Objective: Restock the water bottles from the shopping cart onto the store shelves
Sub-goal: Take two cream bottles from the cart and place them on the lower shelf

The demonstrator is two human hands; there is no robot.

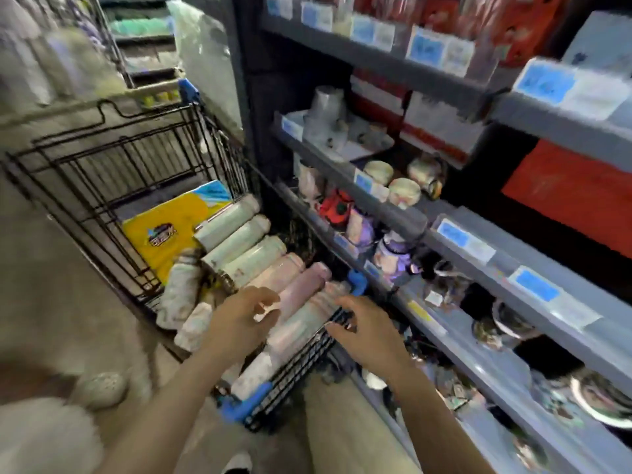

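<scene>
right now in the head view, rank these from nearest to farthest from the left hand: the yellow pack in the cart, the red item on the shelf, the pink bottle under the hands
1. pink bottle, in the cart just beyond the left hand.
2. yellow pack, farther up the cart, on its left side.
3. red item, on a shelf to the right; its gap from the yellow pack is modest.

Pale green cylindrical bottles (236,230) and pink cylindrical bottles (301,285) fill the black wire cart (102,186) (blue corners), beside a yellow-and-blue plastic pack (171,230), centre-left.
</scene>
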